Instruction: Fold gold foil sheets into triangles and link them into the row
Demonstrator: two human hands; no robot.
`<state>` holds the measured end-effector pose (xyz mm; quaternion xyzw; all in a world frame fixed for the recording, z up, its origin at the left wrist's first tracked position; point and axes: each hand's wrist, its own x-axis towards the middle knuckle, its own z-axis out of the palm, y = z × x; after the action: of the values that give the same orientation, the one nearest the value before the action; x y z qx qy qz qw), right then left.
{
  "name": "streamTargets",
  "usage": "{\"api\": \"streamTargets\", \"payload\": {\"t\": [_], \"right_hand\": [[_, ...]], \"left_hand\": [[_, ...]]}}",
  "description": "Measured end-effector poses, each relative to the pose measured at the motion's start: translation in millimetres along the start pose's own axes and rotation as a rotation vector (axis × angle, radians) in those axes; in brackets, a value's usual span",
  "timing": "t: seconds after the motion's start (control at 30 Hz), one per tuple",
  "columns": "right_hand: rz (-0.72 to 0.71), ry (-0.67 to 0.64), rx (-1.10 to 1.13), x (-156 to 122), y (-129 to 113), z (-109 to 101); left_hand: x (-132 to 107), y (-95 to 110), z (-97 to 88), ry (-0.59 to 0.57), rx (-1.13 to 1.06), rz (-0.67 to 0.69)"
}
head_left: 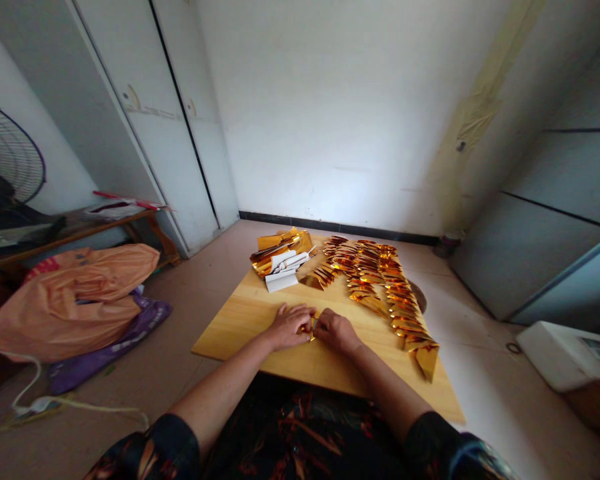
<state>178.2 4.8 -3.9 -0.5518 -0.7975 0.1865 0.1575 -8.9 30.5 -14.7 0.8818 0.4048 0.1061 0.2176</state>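
Close together over the wooden board (pixel 245 331), both my hands grip one small piece of gold foil paper (pixel 313 330). My left hand (pixel 290 327) has its fingers bent around the left side of the piece. On the other side, my right hand (pixel 336 331) pinches it with curled fingers. Most of the piece is hidden by the fingers. Beyond my right hand, rows of folded gold foil pieces (pixel 403 303) stand on the board. A loose pile of gold foil sheets (pixel 280 243), some with white sides showing, lies at the board's far left.
An orange bag (pixel 75 300) and a purple bag (pixel 110 347) lie on the floor at left, near a power strip (pixel 40 405) with cords. A fan (pixel 10 153) stands on a low bench. At right are a grey cabinet (pixel 540 227) and a white box (pixel 565 353).
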Motion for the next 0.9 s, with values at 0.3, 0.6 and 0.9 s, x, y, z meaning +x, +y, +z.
{"api": "streamTargets", "payload": {"t": [0.3, 0.6, 0.9], "right_hand": [[-0.016, -0.044, 0.006, 3.3, 0.1, -1.2], [0.002, 0.009, 0.016, 4.9, 3.3, 4.3], [-0.051, 0.149, 0.222, 4.9, 24.2, 11.2]], "left_hand": [[0.4, 0.5, -0.5, -0.003, -0.012, -0.003], [0.4, 5.1, 4.3, 0.067, 0.003, -0.021], [1.7, 3.0, 8.7, 0.081, 0.006, -0.033]]}}
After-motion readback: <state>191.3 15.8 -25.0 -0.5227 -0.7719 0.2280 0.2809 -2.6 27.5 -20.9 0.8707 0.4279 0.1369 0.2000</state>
